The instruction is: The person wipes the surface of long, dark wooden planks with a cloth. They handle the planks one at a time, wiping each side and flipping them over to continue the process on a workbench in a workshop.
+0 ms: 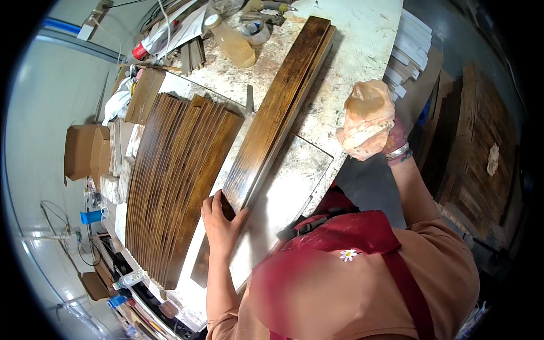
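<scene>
A long brown wooden plank (277,107) lies slantwise on the pale, stained worktable (306,170). It seems to rest on a second plank, whose edge shows along its right side. My left hand (221,221) grips the plank's near end, the thumb on one side and the fingers on the other. Out past the table's right edge, my right hand (396,137), in a pinkish patterned glove, holds up a crumpled peach-coloured cloth (368,116). The cloth hides most of those fingers. Left of the plank stands a tight row of similar brown planks (175,187).
Farther back are a bottle of yellowish liquid (233,45), a roll of tape (256,32) and a thin metal strip (250,97). White strips (408,45) lie beyond the right edge. At far right a stack of wooden boards (476,141) bears a rag (493,159). Cardboard boxes (79,150) stand left.
</scene>
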### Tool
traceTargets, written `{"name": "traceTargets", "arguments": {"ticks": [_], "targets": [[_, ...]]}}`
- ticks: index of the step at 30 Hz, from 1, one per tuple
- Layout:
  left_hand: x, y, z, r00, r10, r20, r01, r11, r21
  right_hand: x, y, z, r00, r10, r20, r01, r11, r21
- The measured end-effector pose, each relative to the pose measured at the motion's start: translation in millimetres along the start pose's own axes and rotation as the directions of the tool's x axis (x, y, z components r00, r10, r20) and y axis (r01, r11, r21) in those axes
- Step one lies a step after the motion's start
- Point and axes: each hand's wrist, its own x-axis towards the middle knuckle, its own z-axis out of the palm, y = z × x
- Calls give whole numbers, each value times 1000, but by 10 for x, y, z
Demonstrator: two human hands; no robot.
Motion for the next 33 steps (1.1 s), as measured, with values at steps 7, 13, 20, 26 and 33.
{"name": "traceTargets", "arguments": {"ticks": [7,13,20,26,33], "targets": [[-246,330,-803,996,33,89,-20,990,-139,103,-120,514,851,-210,-480,65,951,-301],[-342,40,40,652,51,756,582,605,-543,-33,-403,248,991,-119,-68,98,961,-258],[-330,291,412,775,161,612,226,833,-506,59,-296,581,930,-143,-339,14,934,-357],[-324,339,570,956,129,263,-60,965,-256,537,567,852,878,233,-419,-447,81,-891],[-371,247,733,979,171,110,-162,983,-83,1157,-236,1021,933,-121,-339,-353,-496,-793]]}}
